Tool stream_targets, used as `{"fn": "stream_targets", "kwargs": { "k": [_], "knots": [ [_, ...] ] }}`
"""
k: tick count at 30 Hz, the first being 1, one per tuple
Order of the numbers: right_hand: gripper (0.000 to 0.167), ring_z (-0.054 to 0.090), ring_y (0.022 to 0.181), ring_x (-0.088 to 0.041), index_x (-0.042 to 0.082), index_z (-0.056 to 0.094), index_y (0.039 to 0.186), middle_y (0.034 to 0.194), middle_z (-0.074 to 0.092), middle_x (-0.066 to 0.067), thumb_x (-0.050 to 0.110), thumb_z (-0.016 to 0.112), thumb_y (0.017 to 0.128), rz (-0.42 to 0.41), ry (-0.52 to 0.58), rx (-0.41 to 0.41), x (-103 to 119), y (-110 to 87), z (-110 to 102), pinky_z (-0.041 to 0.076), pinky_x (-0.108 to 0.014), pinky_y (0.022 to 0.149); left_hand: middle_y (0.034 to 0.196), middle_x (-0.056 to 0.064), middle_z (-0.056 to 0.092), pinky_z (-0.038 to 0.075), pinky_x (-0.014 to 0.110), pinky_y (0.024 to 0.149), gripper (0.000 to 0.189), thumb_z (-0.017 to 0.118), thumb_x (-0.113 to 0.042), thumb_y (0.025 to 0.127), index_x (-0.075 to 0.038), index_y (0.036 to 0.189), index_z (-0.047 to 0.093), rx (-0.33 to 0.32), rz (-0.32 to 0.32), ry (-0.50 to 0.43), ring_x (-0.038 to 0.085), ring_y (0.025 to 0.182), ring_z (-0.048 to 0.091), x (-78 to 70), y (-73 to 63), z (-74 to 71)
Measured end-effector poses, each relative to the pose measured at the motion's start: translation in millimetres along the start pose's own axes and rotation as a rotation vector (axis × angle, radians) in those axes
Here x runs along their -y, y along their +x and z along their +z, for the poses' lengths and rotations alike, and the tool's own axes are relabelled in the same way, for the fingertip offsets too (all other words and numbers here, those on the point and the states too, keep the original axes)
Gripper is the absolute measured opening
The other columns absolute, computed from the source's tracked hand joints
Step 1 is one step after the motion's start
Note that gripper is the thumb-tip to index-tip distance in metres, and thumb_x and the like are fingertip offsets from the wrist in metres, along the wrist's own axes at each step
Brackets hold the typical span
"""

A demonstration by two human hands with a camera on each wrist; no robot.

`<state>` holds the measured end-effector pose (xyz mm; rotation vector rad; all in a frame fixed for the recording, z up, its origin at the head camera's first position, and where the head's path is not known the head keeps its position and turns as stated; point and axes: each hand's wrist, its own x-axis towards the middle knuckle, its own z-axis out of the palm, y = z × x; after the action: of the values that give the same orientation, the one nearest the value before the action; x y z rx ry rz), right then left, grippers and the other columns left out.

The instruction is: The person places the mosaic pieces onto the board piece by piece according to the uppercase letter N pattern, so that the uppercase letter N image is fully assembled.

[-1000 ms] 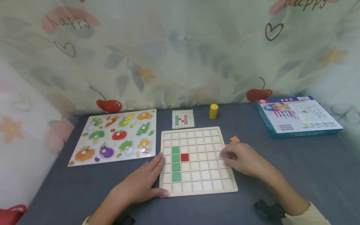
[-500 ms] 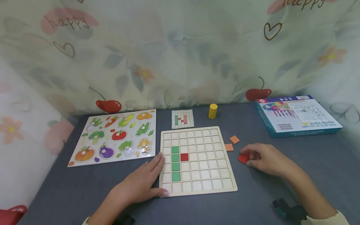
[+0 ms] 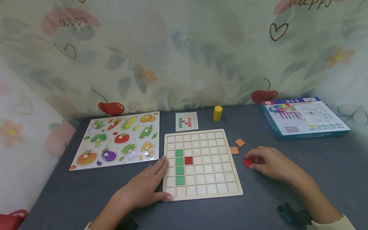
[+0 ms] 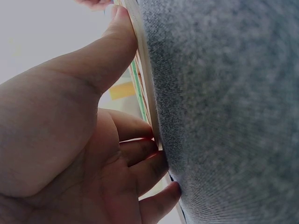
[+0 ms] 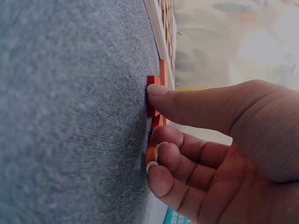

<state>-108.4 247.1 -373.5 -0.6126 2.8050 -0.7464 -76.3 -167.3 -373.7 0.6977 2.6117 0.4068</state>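
My left hand (image 3: 145, 184) rests along the left edge of the wooden grid board (image 3: 206, 197), fingers nearly straight, thumb on the near left corner. Green square tiles (image 3: 180, 170) form a column on the board, with one red tile (image 3: 188, 160) beside it. Right of the board, my right hand (image 3: 270, 163) pinches at a loose red tile (image 3: 247, 164) on the table. In the right wrist view the thumb presses that red tile (image 5: 152, 102), and a second red piece (image 5: 156, 122) shows close behind it, partly hidden by the fingers.
Two orange tiles, one square-on (image 3: 234, 150) and one turned (image 3: 240, 142), lie by the board's right edge. Behind the board are a small pattern card (image 3: 187, 127) and a yellow cylinder (image 3: 218, 113). A vegetable puzzle (image 3: 115, 140) lies left, a box (image 3: 304, 119) far right.
The right hand moved right from the board's right edge to the red tiles. Since half a second ago, the red tile has shifted slightly toward the near left. The left hand stays put.
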Motion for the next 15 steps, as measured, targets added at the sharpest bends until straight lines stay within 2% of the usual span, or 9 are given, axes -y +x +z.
{"fn": "stream_targets", "kwargs": {
  "k": [8,15],
  "knots": [
    [0.023,0.048,0.072,-0.013,0.016,0.067,0.093,0.078,0.052,0.007,0.011,0.085,0.08,0.0,-0.002,-0.028,3.1,-0.7,1.0,0.042,-0.03,0.061,0.167,0.009,0.011,0.024,0.052,0.117,0.109,0.071,-0.063,0.082,-0.006,0.16,0.02,-0.001,0.002,0.008,0.026,0.149,0.021,0.7,0.0,-0.1],
    [0.018,0.054,0.068,-0.012,0.016,0.065,0.087,0.074,0.058,0.009,0.008,0.081,0.084,0.035,0.074,-0.033,6.0,-1.1,-1.8,0.047,-0.028,0.061,0.167,0.009,0.011,0.023,0.052,0.117,0.108,0.071,-0.063,0.083,-0.007,0.16,0.02,0.0,0.001,0.007,0.025,0.149,0.02,-0.3,-0.6,-1.5]
  ]
}}
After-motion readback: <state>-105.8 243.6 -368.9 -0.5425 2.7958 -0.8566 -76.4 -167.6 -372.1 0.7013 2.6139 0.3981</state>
